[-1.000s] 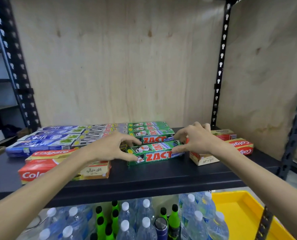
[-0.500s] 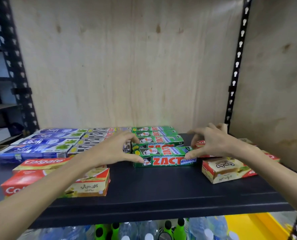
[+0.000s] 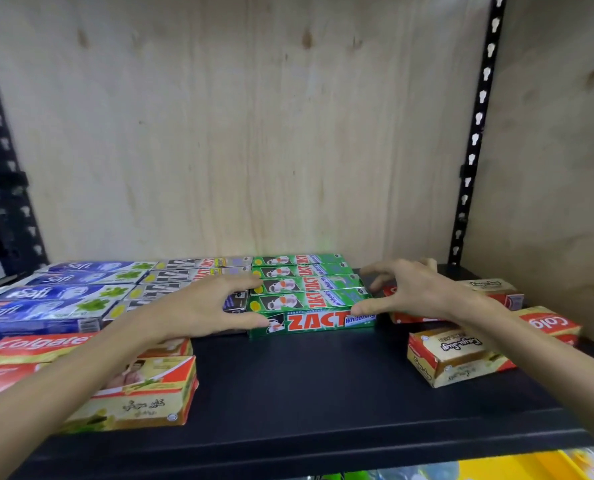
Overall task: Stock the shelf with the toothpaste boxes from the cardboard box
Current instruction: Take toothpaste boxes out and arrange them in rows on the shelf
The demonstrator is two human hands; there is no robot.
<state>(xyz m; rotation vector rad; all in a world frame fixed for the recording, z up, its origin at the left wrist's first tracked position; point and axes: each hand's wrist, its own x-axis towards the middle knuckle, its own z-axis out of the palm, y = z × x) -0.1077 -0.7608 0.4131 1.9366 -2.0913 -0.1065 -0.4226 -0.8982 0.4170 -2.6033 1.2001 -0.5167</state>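
On the black shelf [image 3: 306, 382] a green ZACT toothpaste box [image 3: 309, 320] lies crosswise at the front of a row of three like green boxes [image 3: 302, 271]. My left hand [image 3: 198, 306] holds its left end, thumb at the front corner and fingers arched over the row. At the right end my right hand [image 3: 416, 292] grips it the same way, thumb on the end and fingers curled above. The cardboard box is out of view.
Blue Safi boxes [image 3: 46, 296] and grey ZACT boxes [image 3: 184, 275] fill the back left. Red Colgate boxes [image 3: 35, 344] and a beige box [image 3: 143, 393] sit front left. More beige and red boxes [image 3: 455, 355] lie at the right, near a black upright [image 3: 475, 133]. A yellow bin [image 3: 531, 465] shows below.
The front green box, earlier skewed and apart from the row, now lies square against it. Both hands moved back with it, and the view came closer.
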